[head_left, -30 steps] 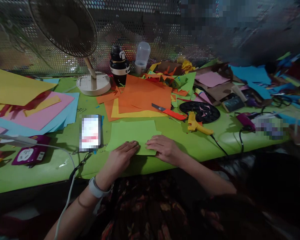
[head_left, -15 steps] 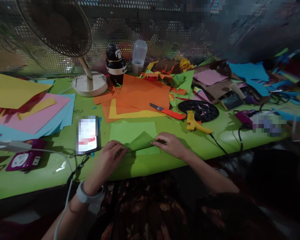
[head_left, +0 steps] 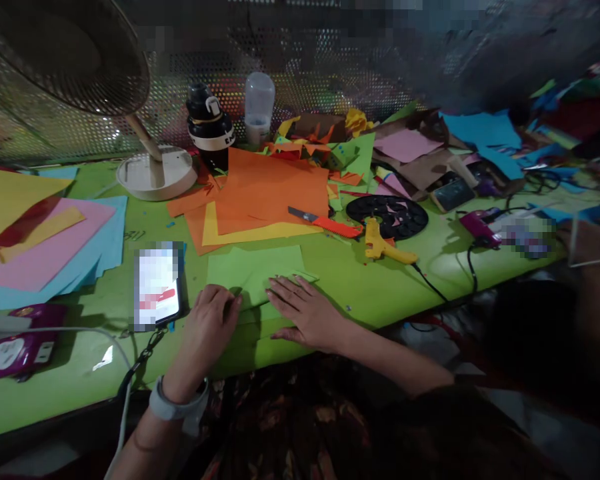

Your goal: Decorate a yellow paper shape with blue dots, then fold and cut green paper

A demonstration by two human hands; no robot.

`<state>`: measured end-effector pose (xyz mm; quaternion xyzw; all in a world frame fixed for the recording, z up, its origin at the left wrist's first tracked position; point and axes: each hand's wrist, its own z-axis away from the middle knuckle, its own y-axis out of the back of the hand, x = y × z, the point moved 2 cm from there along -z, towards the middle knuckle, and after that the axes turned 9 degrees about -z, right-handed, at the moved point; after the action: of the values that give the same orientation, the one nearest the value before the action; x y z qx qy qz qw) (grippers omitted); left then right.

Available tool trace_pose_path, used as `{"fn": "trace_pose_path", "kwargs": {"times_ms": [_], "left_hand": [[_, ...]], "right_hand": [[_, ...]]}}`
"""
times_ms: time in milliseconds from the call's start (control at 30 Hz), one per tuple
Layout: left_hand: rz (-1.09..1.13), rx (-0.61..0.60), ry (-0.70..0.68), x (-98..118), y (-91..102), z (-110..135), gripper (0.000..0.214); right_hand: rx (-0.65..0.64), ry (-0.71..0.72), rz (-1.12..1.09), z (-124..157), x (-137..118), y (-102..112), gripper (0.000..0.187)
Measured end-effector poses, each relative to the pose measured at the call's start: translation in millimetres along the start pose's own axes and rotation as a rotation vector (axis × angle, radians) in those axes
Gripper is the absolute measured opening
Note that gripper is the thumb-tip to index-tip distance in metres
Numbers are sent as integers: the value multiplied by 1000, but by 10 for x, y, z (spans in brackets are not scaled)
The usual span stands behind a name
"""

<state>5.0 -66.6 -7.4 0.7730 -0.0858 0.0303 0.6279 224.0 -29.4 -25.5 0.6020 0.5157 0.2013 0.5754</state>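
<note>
A light green sheet of paper point(head_left: 250, 267) lies on the green table in front of me, its near part folded over. My left hand point(head_left: 207, 330) is at the paper's left edge, its fingers curled and the thumb against the index finger, closed on that edge; the fingertips are partly hidden. My right hand point(head_left: 307, 313) lies flat on the folded part, fingers stretched out and spread, palm down. Beyond the paper are orange sheets point(head_left: 275, 187), a yellow sheet point(head_left: 215, 230) and a red-handled cutter knife point(head_left: 330, 225).
A yellow glue gun point(head_left: 385, 250) and a black palette point(head_left: 415, 223) lie to the right. A phone point(head_left: 157, 287) is at left, near coloured sheets point(head_left: 70, 247) and a purple power strip point(head_left: 30, 340). At the back stand a fan point(head_left: 155, 170), a black bottle point(head_left: 210, 127) and a clear bottle point(head_left: 259, 107).
My right hand has let go of the raised paper edge and now presses flat on the folded sheet. The raised flap is down. My left hand stays at the left edge; the view has shifted.
</note>
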Motion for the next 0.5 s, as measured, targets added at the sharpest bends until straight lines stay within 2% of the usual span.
{"fn": "trace_pose_path", "kwargs": {"times_ms": [200, 500], "left_hand": [[-55, 27, 15, 20, -4, -37, 22], [-63, -2, 29, 22, 0, -42, 21]], "right_hand": [[-24, -36, -33, -25, 19, -27, 77], [-33, -45, -37, -20, 18, -13, 74]]}}
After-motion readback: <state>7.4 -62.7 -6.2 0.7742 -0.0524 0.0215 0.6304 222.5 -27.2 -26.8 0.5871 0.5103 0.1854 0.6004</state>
